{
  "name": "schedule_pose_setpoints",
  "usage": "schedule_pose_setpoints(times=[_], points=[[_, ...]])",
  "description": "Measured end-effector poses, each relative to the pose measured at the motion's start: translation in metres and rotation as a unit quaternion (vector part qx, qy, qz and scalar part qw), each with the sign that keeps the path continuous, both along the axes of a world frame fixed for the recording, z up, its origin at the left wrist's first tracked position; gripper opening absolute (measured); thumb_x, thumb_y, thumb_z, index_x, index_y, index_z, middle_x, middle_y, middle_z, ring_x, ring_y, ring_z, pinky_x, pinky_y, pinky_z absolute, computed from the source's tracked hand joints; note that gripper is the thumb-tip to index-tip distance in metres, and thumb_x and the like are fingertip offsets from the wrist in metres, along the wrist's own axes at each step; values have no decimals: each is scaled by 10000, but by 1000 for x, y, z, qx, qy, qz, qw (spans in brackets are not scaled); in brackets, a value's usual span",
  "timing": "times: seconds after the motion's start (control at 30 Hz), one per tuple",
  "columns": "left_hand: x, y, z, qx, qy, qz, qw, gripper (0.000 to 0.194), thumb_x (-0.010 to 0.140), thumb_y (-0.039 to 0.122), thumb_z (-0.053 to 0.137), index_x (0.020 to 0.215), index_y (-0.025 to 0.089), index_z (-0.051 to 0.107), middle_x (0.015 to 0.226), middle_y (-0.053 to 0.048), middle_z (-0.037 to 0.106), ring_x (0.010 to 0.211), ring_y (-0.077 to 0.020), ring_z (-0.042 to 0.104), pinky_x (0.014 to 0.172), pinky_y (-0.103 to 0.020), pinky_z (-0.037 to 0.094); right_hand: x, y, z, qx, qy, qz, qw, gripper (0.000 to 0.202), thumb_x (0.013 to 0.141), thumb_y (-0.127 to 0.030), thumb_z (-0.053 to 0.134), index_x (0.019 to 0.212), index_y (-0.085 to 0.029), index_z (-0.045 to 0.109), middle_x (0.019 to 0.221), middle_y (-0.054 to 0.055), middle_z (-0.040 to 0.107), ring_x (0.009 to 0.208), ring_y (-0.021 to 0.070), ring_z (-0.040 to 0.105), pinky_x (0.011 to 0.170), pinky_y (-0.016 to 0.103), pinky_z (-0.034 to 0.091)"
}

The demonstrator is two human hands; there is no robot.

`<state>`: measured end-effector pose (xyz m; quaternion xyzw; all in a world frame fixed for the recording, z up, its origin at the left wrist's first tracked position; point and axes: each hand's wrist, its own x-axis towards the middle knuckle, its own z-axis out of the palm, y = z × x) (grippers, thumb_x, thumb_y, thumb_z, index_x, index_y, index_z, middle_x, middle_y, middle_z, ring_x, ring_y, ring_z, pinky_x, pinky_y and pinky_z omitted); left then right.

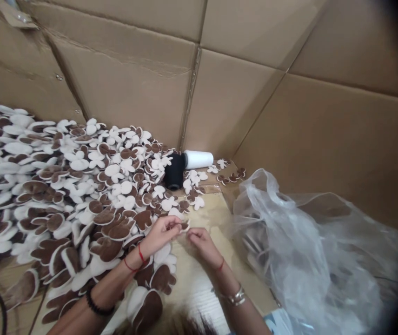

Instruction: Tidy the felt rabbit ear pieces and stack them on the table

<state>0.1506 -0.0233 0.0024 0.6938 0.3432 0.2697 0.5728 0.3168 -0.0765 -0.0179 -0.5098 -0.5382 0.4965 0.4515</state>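
Note:
My left hand point(162, 233) pinches a small brown-and-white plush cutout point(185, 226) between thumb and fingers. Close beside it on the right, my right hand point(202, 243) has its fingertips pressed together at the cutout's edge. Whatever lies between those fingertips is too small to make out. A large heap of similar bunny-shaped plush cutouts point(103, 216), brown on one face and white on the other, spreads under and around my left forearm.
Behind the heap stand a black thread cone point(174, 172) and, lying on its side, a white thread cone point(199, 159). A clear plastic bag point(289, 242) bulges up on the right. Cardboard walls point(132, 70) enclose the yellowish work surface point(213, 209).

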Motion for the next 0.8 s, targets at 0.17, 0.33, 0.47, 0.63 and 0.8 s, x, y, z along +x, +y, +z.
schedule_pose_setpoints(times=[0.17,0.33,0.47,0.63,0.8], points=[[2,-4,-2,123,121,-87,981,83,737,183,531,678,155,582,571,8,531,526,-111,452,529,-219,319,1,2,17,40,-38,-11,998,199,725,-183,470,526,-185,465,493,-39,384,485,93,303,472,223,223],[3,0,-3,126,69,96,985,140,812,246,472,760,158,569,672,-17,569,580,-126,484,558,-223,344,-18,-10,7,108,-144,25,983,234,692,-124,464,487,-180,366,488,-56,321,487,75,286,509,228,211],[-2,0,2,-5,1,-56,998,206,831,316,471,784,146,578,631,-1,557,514,-102,448,500,-204,319,-2,0,2,9,-15,16,1000,235,710,-199,435,483,-187,375,466,-57,307,466,77,260,473,213,208],[2,-4,-3,196,134,-61,970,82,740,152,515,686,153,577,618,-11,548,584,-132,475,579,-237,328,-5,2,16,68,-100,29,992,193,699,-154,470,512,-185,437,495,-38,409,478,90,326,489,224,246],[-3,3,-7,57,33,9,998,178,833,300,478,767,156,559,674,-14,568,583,-124,480,554,-220,343,-15,-8,1,121,-181,33,975,239,677,-116,473,486,-194,350,483,-54,339,484,87,282,508,233,226]])
